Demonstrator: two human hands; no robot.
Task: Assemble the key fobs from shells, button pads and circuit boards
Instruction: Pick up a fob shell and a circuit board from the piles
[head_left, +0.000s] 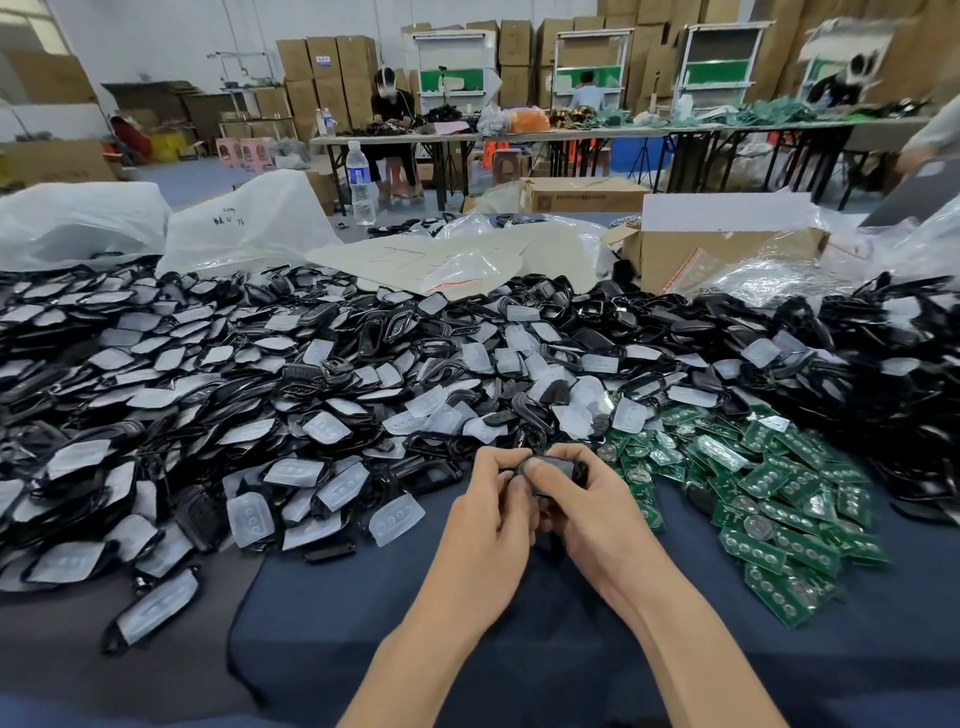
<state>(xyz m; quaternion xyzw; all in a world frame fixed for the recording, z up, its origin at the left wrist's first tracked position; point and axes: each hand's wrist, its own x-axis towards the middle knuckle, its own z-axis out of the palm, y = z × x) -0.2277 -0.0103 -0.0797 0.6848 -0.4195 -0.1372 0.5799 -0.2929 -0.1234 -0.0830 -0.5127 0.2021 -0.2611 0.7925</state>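
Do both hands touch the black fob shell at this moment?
Touching. The head view shows the left hand and right hand both gripping the fob shell, with the thumbs pressed on its top.

The table (467, 649), draped in dark blue cloth.
Black shells (675, 317) and translucent button pads (397, 519) are heaped across left and middle; green circuit boards (769, 499) lie toward the right edge; plastic bags (249, 223) and a cardboard box (717, 252) sit along the far edge.

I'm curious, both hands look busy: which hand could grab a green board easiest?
Probably the right hand: the boards lie just beside it. The left hand would have to cross over the fob.
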